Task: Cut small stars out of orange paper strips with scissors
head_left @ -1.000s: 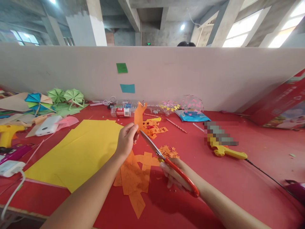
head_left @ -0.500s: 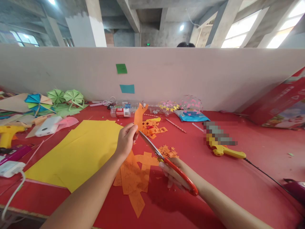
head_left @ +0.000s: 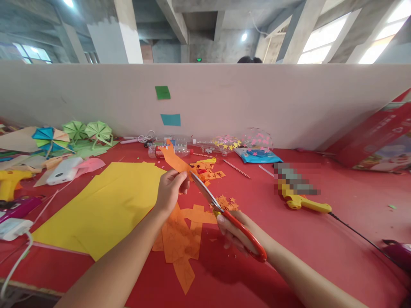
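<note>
My left hand [head_left: 172,188] pinches a strip of orange paper [head_left: 175,160] above the table, its far end pointing up and left. Red-handled scissors [head_left: 242,231] are in my right hand [head_left: 234,233], their blades nearly closed and the tips beside the left fingertips at the paper. Below the hands lie orange paper pieces [head_left: 181,237] with faint drawn lines. Cut orange stars [head_left: 227,202] form a small pile behind the scissors. Orange scraps with star-shaped holes [head_left: 208,171] lie farther back.
Yellow sheets [head_left: 109,205] cover the left side of the red table [head_left: 321,252]. A yellow glue gun [head_left: 302,203] with a cord lies right. Along the white partition [head_left: 257,98] are plastic bottles [head_left: 180,149], a blue packet [head_left: 257,156] and paper umbrellas [head_left: 99,128].
The orange strip has turned from upright to leaning left in my left hand. The scissors have shifted slightly right, with their blades still near the paper.
</note>
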Demonstrator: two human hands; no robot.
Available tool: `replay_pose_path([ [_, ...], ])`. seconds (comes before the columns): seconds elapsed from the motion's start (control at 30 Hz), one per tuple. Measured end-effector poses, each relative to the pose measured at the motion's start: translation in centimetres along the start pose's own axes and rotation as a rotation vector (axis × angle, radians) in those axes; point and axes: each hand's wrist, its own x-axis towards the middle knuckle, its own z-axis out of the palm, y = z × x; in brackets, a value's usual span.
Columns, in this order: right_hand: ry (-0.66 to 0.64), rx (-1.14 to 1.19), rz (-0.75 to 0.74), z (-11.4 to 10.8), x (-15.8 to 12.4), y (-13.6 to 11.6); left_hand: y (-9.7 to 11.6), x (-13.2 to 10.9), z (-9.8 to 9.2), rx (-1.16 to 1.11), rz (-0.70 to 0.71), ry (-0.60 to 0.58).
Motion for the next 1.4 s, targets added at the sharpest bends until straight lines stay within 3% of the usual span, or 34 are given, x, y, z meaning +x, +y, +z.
replay_pose_path([
  [1.4,0.045,0.017,-0.044,0.5,-0.06,0.03,-0.54,-0.73,0.5,-0.055,0.011,-0.088],
])
